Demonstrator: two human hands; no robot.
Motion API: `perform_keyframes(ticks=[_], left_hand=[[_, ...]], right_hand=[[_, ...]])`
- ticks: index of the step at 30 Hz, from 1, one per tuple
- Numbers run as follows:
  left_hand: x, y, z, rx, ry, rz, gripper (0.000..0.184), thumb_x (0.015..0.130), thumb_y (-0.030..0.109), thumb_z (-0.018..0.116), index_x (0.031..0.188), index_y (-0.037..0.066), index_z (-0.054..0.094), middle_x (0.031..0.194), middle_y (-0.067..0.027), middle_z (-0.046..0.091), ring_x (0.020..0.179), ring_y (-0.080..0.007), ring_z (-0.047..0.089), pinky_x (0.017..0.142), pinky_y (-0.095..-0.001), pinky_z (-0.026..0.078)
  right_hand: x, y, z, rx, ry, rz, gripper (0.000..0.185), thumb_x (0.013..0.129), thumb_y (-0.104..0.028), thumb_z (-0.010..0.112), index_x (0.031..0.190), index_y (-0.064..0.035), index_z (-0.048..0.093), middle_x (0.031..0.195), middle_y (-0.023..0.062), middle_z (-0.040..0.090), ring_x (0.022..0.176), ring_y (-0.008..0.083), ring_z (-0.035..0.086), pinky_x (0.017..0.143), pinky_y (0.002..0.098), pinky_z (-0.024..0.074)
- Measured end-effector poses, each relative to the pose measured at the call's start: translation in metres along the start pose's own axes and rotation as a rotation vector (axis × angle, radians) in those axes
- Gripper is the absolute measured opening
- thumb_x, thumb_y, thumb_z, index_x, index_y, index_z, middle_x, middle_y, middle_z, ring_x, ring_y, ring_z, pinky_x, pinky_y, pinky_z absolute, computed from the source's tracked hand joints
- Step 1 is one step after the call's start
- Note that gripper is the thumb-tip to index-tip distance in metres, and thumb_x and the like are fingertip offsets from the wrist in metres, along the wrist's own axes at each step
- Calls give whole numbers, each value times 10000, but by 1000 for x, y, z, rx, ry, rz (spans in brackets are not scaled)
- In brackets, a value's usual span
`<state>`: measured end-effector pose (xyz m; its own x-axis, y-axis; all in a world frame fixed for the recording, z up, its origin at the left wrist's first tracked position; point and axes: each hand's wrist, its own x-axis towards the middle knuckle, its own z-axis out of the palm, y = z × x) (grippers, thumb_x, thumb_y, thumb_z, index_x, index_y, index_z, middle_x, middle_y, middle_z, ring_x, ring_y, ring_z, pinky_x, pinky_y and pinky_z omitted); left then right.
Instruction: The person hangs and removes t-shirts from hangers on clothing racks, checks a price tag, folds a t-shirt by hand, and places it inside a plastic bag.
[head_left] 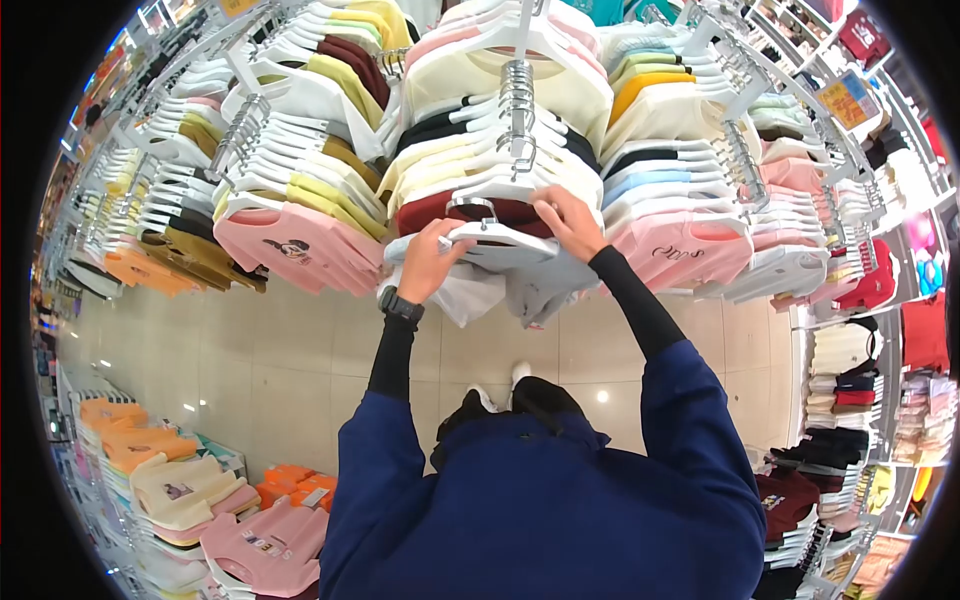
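Observation:
My left hand (428,262), with a dark watch at the wrist, is closed on one end of a white hanger (505,237). A light grey shirt (545,275) hangs from that hanger, tilted, its lower part bunched over the floor. Its hook stands up in front of a dark red shirt (420,215) at the front of the middle rack. My right hand (570,225) is closed at the right shoulder of the dark red shirt, fingers curled over the hanger's end there. How much of the grey shirt it also touches is hidden.
A metal display arm (517,110) carries several hangers of cream and black shirts. Pink shirts (290,245) front the left rack, and another pink shirt (680,240) fronts the right one. Folded shirts (180,495) are stacked at lower left. The tiled floor (270,350) lies between.

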<state>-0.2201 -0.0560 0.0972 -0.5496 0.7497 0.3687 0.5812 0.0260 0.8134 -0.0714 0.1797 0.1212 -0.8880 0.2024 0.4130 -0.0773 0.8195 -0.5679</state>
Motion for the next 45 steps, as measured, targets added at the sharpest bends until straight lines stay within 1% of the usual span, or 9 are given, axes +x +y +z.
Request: perform_keyframes(ticks=[2,16,22,26,30,35,39,43,45], left_hand=[[-4,10,2,27,-19,8,284,838,256,725,1018,47,658,910,-111,625,858,-310,614,751,-369,467],[25,18,14,57,-33,-147,259,859,256,704,994,39,658,859,-135,639,813,-302,619,726,-364,465],[55,29,17,124,-106,-165,313,877,307,683,1001,22,650,885,-159,661,808,-330,630,737,-376,475],[65,1,25,203,-102,-196,358,870,354,690,1027,32,662,884,-170,680,832,-342,651,754,-372,490],[66,4,32,127,-151,-230,390,860,370,700,1038,25,668,903,-186,686,851,-344,664,752,-371,496],[66,-13,37,83,-134,-200,364,875,329,692,1054,14,667,929,-164,697,843,-276,673,781,-342,493],[63,-16,36,4,-98,-200,337,875,280,698,1060,1,666,936,-126,704,853,-191,655,794,-308,485],[58,-18,39,-114,-80,-295,313,903,224,677,1108,-11,650,936,-45,682,857,-97,588,800,-254,462],[58,-12,40,-93,-75,-312,323,903,229,679,1111,-16,648,941,-49,681,864,-93,583,802,-252,460]], right_hand=[[17,-4,-2,-144,189,-96,432,898,-266,642,1202,9,505,1077,182,549,1022,358,548,893,399,452],[62,49,27,-133,60,99,495,917,-458,578,1232,-83,505,1088,194,636,993,376,612,816,453,491],[64,45,9,-94,-9,141,446,881,-408,648,1194,-109,543,1069,163,653,995,360,618,818,438,493],[40,31,-8,12,299,82,311,880,-266,669,1107,-65,596,1045,153,654,984,333,617,822,398,497],[6,18,-22,218,-52,112,340,864,-255,701,1114,-44,607,1025,136,655,926,279,652,821,353,514],[-57,92,-19,475,-166,299,530,813,-355,764,1185,-20,592,1083,70,649,953,150,614,849,294,484],[-117,121,13,721,-141,523,630,775,-340,810,1258,-30,552,1116,87,635,1045,170,582,918,314,454],[-161,135,90,671,252,556,633,744,-308,825,1237,-7,568,1158,124,650,1034,209,617,894,388,493],[-170,143,118,591,83,736,634,736,-343,828,1210,6,589,1166,138,653,1055,243,617,912,388,483]])
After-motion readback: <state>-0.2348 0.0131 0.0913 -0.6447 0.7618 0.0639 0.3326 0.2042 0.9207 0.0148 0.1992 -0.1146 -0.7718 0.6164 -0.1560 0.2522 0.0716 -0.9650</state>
